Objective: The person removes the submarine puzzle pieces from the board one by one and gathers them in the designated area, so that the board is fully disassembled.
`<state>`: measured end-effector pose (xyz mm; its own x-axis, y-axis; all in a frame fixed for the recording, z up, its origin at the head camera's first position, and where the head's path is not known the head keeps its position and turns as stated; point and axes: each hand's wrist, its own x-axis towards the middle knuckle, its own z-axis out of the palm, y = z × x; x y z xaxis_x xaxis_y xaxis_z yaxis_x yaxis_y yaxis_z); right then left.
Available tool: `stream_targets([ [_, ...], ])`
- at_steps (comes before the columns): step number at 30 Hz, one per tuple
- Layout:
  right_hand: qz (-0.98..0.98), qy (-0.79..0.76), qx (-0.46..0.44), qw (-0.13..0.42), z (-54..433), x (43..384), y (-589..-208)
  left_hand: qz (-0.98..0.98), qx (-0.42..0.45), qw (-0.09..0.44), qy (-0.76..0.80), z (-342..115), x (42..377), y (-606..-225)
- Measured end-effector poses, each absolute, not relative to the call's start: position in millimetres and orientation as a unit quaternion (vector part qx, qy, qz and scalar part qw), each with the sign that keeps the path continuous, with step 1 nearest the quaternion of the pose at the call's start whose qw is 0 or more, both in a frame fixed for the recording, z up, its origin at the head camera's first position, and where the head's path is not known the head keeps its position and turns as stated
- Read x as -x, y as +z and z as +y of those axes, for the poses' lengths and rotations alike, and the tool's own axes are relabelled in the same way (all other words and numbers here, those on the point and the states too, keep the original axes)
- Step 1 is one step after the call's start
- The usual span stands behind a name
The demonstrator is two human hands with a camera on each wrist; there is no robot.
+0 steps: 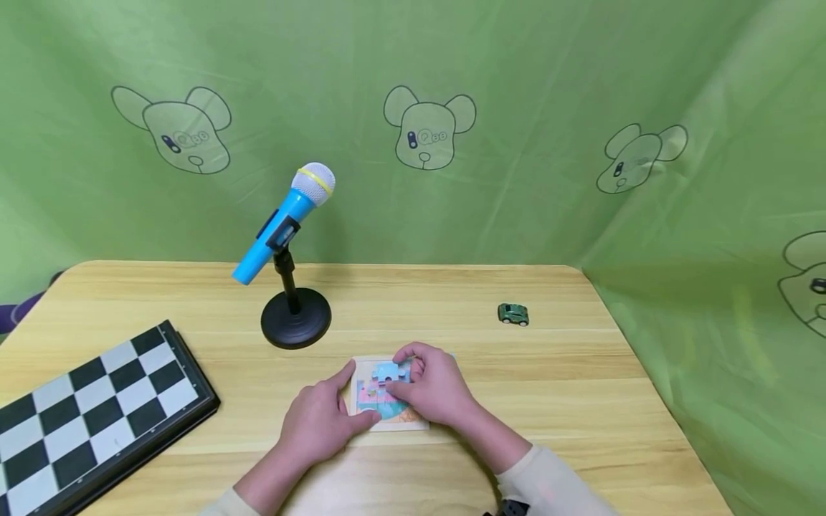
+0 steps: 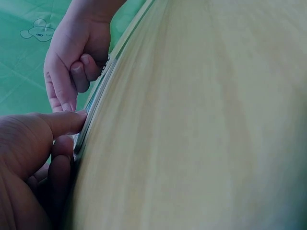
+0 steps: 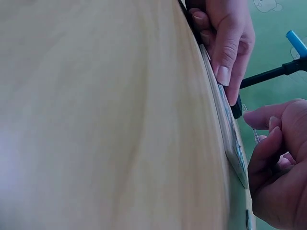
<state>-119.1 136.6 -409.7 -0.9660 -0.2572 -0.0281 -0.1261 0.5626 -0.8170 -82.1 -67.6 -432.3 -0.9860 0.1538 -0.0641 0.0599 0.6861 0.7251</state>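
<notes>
**Blue puzzle piece pinched over a small puzzle board**

The right hand grips the piece narrowly between thumb and forefinger. Light blue, with rounded tabs at its sides and a notch in its lower edge, the piece sits just left of those fingertips, over the upper part of the board, low in the centre of the frame. Whether it touches the board is hard to tell. The board has a pale border around a picture in pink, teal and orange, partly covered by the fingers.

The left hand holds the board's left side, thumb at the lower edge and forefinger near the upper left corner.

Farther out on the wooden table, a green toy car stands right of centre. A blue microphone tilts on a black stand left of centre, and a checkered board fills the lower left. Green cloth hangs behind.
</notes>
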Motion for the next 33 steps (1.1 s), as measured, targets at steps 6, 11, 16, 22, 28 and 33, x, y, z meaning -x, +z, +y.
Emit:
stream_targets([
  [6,0.878,-0.468,0.091,0.054,146.4,113.6,-401.9,0.915,-0.055,0.063,0.396,-67.4,81.1,-431.1],
  [11,0.876,-0.474,0.081,0.046,155.7,111.2,-396.6,0.914,-0.055,0.062,0.397,-67.2,81.1,-430.4],
  [16,0.871,-0.485,0.078,0.035,167.1,111.2,-395.5,0.914,-0.053,0.057,0.398,-67.5,81.3,-430.9],
  [22,0.869,-0.491,0.060,0.020,183.3,112.8,-395.4,0.912,-0.051,0.056,0.404,-67.9,81.6,-431.4],
  [28,0.871,-0.490,0.027,0.018,197.7,112.7,-394.3,0.893,-0.059,0.068,0.440,-69.9,81.0,-430.9],
  [33,0.874,-0.486,0.013,0.021,209.5,113.7,-396.2,0.883,-0.075,0.078,0.457,-71.2,81.4,-430.2],
])
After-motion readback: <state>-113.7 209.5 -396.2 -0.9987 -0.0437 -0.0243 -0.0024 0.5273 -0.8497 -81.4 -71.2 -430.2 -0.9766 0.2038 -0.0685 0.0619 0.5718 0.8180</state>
